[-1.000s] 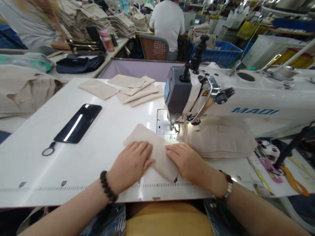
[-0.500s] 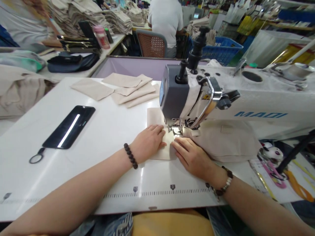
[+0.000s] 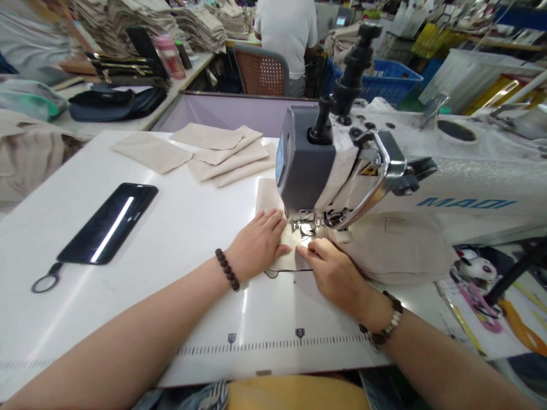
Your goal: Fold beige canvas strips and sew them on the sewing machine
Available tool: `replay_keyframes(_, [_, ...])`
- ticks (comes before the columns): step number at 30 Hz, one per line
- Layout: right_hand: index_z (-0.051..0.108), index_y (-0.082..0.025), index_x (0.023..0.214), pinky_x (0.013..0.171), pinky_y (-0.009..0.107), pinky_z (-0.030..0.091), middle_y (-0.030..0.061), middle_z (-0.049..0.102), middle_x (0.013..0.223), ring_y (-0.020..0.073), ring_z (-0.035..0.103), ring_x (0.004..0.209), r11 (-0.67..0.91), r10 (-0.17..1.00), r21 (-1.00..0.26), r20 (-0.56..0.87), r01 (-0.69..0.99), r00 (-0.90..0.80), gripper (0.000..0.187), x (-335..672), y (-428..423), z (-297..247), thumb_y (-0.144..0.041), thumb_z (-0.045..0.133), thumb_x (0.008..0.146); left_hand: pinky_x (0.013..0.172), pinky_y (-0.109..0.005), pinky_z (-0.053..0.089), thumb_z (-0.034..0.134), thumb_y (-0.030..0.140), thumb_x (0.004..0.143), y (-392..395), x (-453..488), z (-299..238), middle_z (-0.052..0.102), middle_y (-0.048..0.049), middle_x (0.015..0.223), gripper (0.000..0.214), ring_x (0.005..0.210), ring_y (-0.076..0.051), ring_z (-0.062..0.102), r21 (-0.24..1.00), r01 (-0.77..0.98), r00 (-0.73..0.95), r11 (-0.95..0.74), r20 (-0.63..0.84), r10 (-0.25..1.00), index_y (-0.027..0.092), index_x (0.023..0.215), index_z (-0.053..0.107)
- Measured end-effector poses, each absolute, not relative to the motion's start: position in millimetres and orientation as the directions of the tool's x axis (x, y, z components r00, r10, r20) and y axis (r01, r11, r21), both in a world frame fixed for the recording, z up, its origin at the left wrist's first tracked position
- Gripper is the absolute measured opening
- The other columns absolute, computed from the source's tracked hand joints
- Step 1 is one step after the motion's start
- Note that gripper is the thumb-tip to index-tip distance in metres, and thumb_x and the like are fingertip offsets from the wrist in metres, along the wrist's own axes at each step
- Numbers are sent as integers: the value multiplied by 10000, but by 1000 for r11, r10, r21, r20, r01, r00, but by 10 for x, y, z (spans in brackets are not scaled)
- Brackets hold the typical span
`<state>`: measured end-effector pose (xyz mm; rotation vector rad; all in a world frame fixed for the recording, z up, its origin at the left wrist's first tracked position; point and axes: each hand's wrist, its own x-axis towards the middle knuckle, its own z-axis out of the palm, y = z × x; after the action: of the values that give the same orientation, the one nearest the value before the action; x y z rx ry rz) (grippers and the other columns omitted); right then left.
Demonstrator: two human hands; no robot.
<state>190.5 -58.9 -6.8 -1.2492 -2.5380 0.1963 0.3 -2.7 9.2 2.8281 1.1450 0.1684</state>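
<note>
Pressing: 2 hands down on a beige fabric panel (image 3: 267, 196), no pinch, no grip.
Left hand (image 3: 256, 246): flat, fingers lightly spread, resting on the panel's left part, fingertips close to the presser foot (image 3: 304, 229).
Right hand (image 3: 331, 270): fingers loosely together, fingertips pressing on the panel's near part, just below the presser foot.
Panel position: on the machine bed and white sewing table (image 3: 171, 319), between both hands, far end reaching past the left side of the machine head.
Wrists: dark bead bracelet (image 3: 227, 269) on left, pale bead bracelet (image 3: 384, 322) on right.
Right of foot: bulky beige fabric piece (image 3: 397, 247), touching the presser foot area.
Table edge: printed ruler scale (image 3: 273, 345), marked 0 and 10.
Left on table: black smartphone (image 3: 106, 224) with ring strap.
Far on table: 1 stack of cut beige panels (image 3: 226, 151), 1 separate panel (image 3: 151, 152).
Overhead: grey sewing machine head (image 3: 305, 154).
Background: seated co-worker (image 3: 286, 28), blue plastic crate (image 3: 388, 82).
</note>
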Motion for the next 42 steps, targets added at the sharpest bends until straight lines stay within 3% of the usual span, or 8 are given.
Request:
replay_keyframes(14, [496, -73, 1144, 762, 324, 395, 94, 508, 876, 190, 432, 797, 602, 798, -165, 157, 781, -582, 334, 1877, -587, -70, -44, 347, 846, 1014, -438, 295, 499, 377, 859, 40, -6, 60, 511, -170, 1191, 395, 1162, -273, 423, 120, 687, 710, -717, 98, 697, 61, 1097, 511])
replay_keyframes(29, [484, -63, 1132, 747, 307, 398, 87, 497, 857, 188, 423, 778, 598, 801, -154, 165, 787, -576, 342, 1863, -575, -86, -14, 340, 826, 991, -479, 320, 500, 317, 866, 46, -9, 35, 525, -167, 1146, 331, 1141, -282, 427, 118, 677, 711, -727, 150, 687, 61, 1076, 522])
replay_keyframes(32, [532, -83, 1039, 703, 299, 387, 69, 487, 802, 176, 411, 724, 648, 761, -157, 193, 746, -620, 286, 1894, -581, -59, -28, 339, 836, 906, -402, 418, 462, 222, 885, -37, -22, 91, 565, -123, 1024, 185, 1015, -233, 501, 146, 582, 787, -800, 147, 599, 93, 968, 567])
replay_keyframes(36, [566, -113, 940, 644, 296, 363, 50, 471, 754, 164, 389, 672, 711, 703, -172, 227, 682, -674, 250, 1932, -602, -29, -80, 327, 874, 817, -289, 481, 405, 155, 904, -169, -51, 144, 588, -65, 910, 176, 889, -160, 545, 232, 389, 897, -891, 123, 424, 127, 930, 577])
replay_keyframes(42, [562, -92, 973, 661, 288, 385, 57, 485, 757, 166, 417, 697, 674, 737, -163, 207, 720, -643, 242, 1906, -601, -18, -61, 354, 853, 876, -295, 481, 387, 126, 903, -173, -53, 96, 591, -65, 975, 191, 988, -160, 545, 239, 456, 858, -857, 138, 495, 133, 953, 571])
